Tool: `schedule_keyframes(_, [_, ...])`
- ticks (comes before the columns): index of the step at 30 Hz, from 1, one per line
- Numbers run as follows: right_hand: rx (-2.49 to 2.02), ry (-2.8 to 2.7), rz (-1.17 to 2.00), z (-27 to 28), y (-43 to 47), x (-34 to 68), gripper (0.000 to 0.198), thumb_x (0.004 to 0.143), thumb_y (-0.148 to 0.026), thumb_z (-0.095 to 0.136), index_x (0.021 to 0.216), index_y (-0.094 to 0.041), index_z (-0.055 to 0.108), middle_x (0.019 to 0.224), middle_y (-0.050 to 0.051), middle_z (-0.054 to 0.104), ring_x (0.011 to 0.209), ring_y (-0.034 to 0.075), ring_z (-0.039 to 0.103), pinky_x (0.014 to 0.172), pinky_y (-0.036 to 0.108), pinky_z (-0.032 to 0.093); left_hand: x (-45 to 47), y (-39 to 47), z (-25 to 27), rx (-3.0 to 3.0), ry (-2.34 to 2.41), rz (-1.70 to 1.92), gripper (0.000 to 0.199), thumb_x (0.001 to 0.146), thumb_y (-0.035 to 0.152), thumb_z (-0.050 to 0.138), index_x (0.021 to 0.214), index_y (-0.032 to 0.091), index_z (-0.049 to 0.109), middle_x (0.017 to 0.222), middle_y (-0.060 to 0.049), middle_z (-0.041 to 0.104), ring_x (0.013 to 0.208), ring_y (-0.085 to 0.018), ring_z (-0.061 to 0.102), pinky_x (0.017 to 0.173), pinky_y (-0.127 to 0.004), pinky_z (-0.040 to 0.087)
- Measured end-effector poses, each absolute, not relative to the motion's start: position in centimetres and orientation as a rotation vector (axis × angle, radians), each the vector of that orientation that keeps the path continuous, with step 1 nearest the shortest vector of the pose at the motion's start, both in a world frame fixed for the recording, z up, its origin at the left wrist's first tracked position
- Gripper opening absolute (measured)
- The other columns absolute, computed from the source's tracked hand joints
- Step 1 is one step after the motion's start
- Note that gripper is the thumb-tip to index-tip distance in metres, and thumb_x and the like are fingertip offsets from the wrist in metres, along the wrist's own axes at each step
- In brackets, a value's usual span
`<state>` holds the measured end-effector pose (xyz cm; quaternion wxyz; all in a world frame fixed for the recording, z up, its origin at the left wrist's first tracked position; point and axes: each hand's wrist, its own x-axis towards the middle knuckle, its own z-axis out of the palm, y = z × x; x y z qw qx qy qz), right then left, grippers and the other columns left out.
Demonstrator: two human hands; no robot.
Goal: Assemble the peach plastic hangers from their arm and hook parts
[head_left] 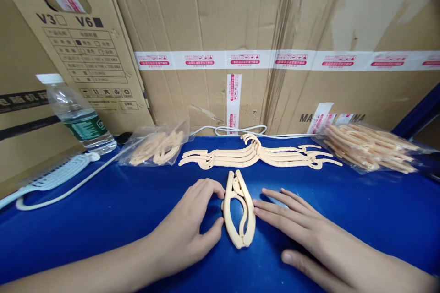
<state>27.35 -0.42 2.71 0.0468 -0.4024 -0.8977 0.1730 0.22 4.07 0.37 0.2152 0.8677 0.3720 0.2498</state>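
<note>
A folded cream plastic hanger [253, 224] lies on the blue table between my two hands, its arms drawn together and its hook tucked inside. My left hand [192, 219] curves along its left side, thumb and fingers apart, fingertips at its edge. On the other side my right hand [305, 224] lies flat with fingers spread, the fingertips at the hanger's right edge. Just beyond are several unfolded cream hangers [233, 159], lined up in an overlapping row with hooks pointing away.
Clear bags of folded hangers lie at the left [158, 146] and right [371, 146]. A water bottle [82, 119] and a pale blue hairbrush [62, 171] are at far left. A white cable [85, 183] crosses the table. Cardboard boxes [206, 96] wall off the back.
</note>
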Motion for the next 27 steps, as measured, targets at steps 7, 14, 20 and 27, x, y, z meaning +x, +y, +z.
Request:
schedule_keyframes(7, [-1.192,-2.765,0.456,2.7,-0.2,27.3,0.059,0.102,-0.037,0.039,0.155,-0.029,0.015,0.155,0.004,0.032,0.143,0.028,0.025,0.114,0.057,0.026,0.2,4.0,0.4,2.385,1.045,0.688,0.032,0.078,0.007,0.051,0.105,0.024,0.044,0.109,-0.003,0.055,0.103,-0.022,0.053,0.093,-0.040,0.046])
schedule_keyframes(14, [-1.104,-2.699,0.234,2.3,-0.1,27.6,0.056,0.100,-0.034,0.043,0.153,-0.029,0.027,0.150,0.005,0.043,0.139,0.027,0.037,0.111,0.053,0.037,0.1,4.1,0.3,2.337,1.096,0.687,0.031,0.079,0.010,0.051,0.105,0.024,0.045,0.109,-0.003,0.055,0.104,-0.022,0.054,0.093,-0.041,0.046])
schedule_keyframes(20, [-1.174,-2.442,-0.067,1.2,2.7,30.8,0.042,0.100,-0.030,0.043,0.142,-0.025,0.045,0.141,0.010,0.053,0.132,0.029,0.047,0.104,0.054,0.046,-0.1,4.5,0.4,2.248,1.180,0.719,0.024,0.082,0.015,0.051,0.104,0.025,0.046,0.106,-0.002,0.058,0.102,-0.022,0.057,0.092,-0.041,0.046])
schedule_keyframes(27, [-1.253,-2.274,-0.240,0.1,6.9,36.3,0.030,0.097,-0.030,0.046,0.119,-0.021,0.063,0.113,0.012,0.068,0.106,0.031,0.063,0.091,0.052,0.053,-0.1,4.7,0.5,2.165,1.202,0.791,0.022,0.082,0.017,0.051,0.102,0.026,0.048,0.106,-0.001,0.060,0.104,-0.021,0.058,0.095,-0.041,0.046])
